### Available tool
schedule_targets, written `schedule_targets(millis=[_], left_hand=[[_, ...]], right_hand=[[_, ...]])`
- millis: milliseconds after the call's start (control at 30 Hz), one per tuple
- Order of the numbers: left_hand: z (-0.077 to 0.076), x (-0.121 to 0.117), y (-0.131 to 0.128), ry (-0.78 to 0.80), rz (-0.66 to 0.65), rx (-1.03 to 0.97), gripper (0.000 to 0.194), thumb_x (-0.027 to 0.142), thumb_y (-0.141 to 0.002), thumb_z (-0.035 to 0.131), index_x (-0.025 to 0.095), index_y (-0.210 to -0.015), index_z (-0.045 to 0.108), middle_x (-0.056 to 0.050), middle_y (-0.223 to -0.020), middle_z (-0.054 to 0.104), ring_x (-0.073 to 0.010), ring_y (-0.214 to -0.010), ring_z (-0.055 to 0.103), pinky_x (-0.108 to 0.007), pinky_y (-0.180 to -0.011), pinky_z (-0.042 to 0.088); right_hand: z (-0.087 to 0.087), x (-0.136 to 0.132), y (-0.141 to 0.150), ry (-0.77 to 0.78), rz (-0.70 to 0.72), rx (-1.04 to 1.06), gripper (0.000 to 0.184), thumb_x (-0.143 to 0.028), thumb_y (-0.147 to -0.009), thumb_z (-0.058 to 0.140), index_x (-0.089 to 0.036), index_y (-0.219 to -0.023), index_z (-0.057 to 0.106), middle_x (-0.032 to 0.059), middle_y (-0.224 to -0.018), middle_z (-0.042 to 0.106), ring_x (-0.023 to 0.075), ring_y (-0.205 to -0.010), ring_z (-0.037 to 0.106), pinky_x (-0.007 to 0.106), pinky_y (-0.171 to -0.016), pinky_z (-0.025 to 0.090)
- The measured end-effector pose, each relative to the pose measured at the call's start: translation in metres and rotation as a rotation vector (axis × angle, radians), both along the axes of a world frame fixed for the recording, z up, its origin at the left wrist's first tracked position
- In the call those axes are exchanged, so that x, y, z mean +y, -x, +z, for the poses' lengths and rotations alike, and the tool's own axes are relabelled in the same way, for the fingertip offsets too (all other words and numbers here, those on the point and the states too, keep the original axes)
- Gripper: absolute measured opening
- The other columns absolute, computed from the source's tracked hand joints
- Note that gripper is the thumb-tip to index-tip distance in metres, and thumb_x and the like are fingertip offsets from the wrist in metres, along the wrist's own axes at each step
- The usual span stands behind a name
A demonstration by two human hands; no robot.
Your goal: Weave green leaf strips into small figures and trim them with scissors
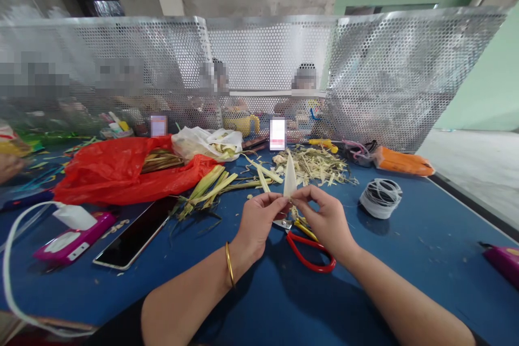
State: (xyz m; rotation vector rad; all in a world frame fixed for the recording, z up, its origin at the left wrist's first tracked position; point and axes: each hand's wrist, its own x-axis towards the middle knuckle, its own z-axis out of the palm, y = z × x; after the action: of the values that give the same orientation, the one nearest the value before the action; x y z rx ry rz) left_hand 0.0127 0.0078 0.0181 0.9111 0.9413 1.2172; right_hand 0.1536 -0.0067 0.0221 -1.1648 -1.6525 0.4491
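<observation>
A pale, pointed strip of leaf (290, 175) stands upright between both my hands over the blue table (405, 259). My left hand (259, 221), with a gold bangle on its wrist, pinches the strip's base from the left. My right hand (326, 216) pinches the same base from the right. Just below the hands, red-handled scissors (310, 251) lie on the table. A bundle of green and yellow leaf stalks (208, 186) lies left of the hands. A heap of shredded leaf trimmings (316, 165) lies behind them.
A red plastic bag (117, 170) and a white bag (203, 143) sit at the back left. A phone (133, 235) and a pink device with a white cable (71, 238) lie to the left. A coil of white band (381, 197) rests at right. A perforated metal screen (365, 65) hides other people.
</observation>
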Motion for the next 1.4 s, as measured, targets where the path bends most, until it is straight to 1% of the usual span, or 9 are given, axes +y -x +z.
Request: schedule_targets(millis=[200, 367, 500, 600, 767, 833, 933, 1167, 1400], left_hand=[[-0.001, -0.001, -0.001, 0.055, -0.084, -0.135, 0.022, 0.031, -0.066, 0.077, 0.012, -0.077, 0.073, -0.006, -0.075, 0.07, -0.0133, -0.069, 0.062, -0.024, -0.066, 0.049], [-0.008, 0.0, -0.002, 0.128, -0.116, -0.251, 0.022, 0.021, -0.061, 0.081, 0.015, -0.08, 0.072, -0.002, -0.081, 0.069, -0.011, -0.072, 0.061, -0.022, -0.068, 0.048], [-0.011, 0.0, -0.002, 0.153, -0.079, -0.24, 0.027, 0.023, -0.059, 0.083, 0.013, -0.08, 0.071, -0.003, -0.078, 0.068, -0.0099, -0.067, 0.059, -0.021, -0.061, 0.046], [-0.008, 0.001, -0.001, 0.137, -0.048, -0.231, 0.029, 0.023, -0.057, 0.083, 0.012, -0.081, 0.071, -0.003, -0.08, 0.068, -0.0105, -0.069, 0.059, -0.021, -0.062, 0.046], [-0.001, 0.009, 0.004, 0.119, 0.069, -0.191, 0.028, 0.024, -0.055, 0.083, 0.013, -0.078, 0.07, -0.003, -0.071, 0.067, -0.0118, -0.067, 0.061, -0.022, -0.062, 0.048], [0.0, 0.013, 0.006, 0.123, 0.109, -0.154, 0.028, 0.024, -0.056, 0.082, 0.013, -0.078, 0.07, -0.003, -0.07, 0.068, -0.0116, -0.064, 0.061, -0.021, -0.059, 0.047], [-0.001, 0.017, 0.008, 0.129, 0.126, -0.117, 0.027, 0.024, -0.057, 0.081, 0.012, -0.079, 0.071, -0.004, -0.069, 0.068, -0.011, -0.062, 0.062, -0.02, -0.056, 0.046], [0.002, 0.019, 0.009, 0.126, 0.152, -0.136, 0.024, 0.02, -0.058, 0.079, 0.012, -0.079, 0.072, -0.003, -0.067, 0.069, -0.0099, -0.059, 0.062, -0.018, -0.053, 0.045], [0.008, 0.025, 0.015, 0.106, 0.187, -0.206, 0.019, 0.016, -0.059, 0.078, 0.012, -0.076, 0.072, -0.004, -0.065, 0.069, -0.0104, -0.058, 0.063, -0.018, -0.052, 0.047]], right_hand=[[-0.006, 0.006, 0.003, 0.089, -0.032, 0.3, 0.011, -0.025, -0.075, 0.065, -0.02, -0.08, 0.057, 0.0006, -0.075, 0.063, 0.0153, -0.07, 0.059, 0.028, -0.066, 0.049], [-0.015, 0.004, 0.009, 0.072, -0.071, 0.32, 0.015, -0.025, -0.076, 0.064, -0.02, -0.085, 0.054, 0.0012, -0.077, 0.065, 0.0156, -0.071, 0.061, 0.028, -0.067, 0.049], [-0.016, -0.001, 0.015, 0.058, -0.118, 0.156, 0.01, -0.021, -0.078, 0.059, -0.02, -0.085, 0.052, -0.0007, -0.074, 0.064, 0.0151, -0.07, 0.061, 0.026, -0.066, 0.047], [-0.002, -0.001, 0.007, 0.079, -0.092, -0.034, 0.01, -0.021, -0.078, 0.059, -0.021, -0.085, 0.051, -0.0004, -0.077, 0.065, 0.0162, -0.075, 0.062, 0.026, -0.069, 0.044], [0.024, -0.008, -0.021, 0.222, 0.0, -0.606, 0.016, -0.015, -0.075, 0.056, -0.021, -0.089, 0.051, 0.0003, -0.081, 0.064, 0.0159, -0.072, 0.06, 0.024, -0.062, 0.038], [0.022, -0.015, -0.029, 0.32, 0.087, -0.882, 0.019, -0.011, -0.072, 0.054, -0.019, -0.089, 0.053, 0.004, -0.084, 0.063, 0.0184, -0.075, 0.06, 0.026, -0.062, 0.036], [0.009, -0.023, -0.033, 0.374, 0.091, -1.077, 0.034, -0.006, -0.067, 0.049, -0.015, -0.099, 0.054, 0.0095, -0.089, 0.063, 0.0225, -0.08, 0.061, 0.028, -0.064, 0.036], [-0.007, -0.023, -0.024, 0.34, 0.134, -1.142, 0.075, -0.004, -0.064, 0.046, -0.011, -0.138, 0.034, 0.0131, -0.095, 0.064, 0.0261, -0.082, 0.062, 0.03, -0.064, 0.037], [0.011, -0.025, -0.039, 0.489, 0.199, -0.914, 0.094, -0.005, -0.063, 0.047, -0.019, -0.149, 0.012, 0.0055, -0.085, 0.066, 0.0197, -0.07, 0.06, 0.025, -0.054, 0.033]])
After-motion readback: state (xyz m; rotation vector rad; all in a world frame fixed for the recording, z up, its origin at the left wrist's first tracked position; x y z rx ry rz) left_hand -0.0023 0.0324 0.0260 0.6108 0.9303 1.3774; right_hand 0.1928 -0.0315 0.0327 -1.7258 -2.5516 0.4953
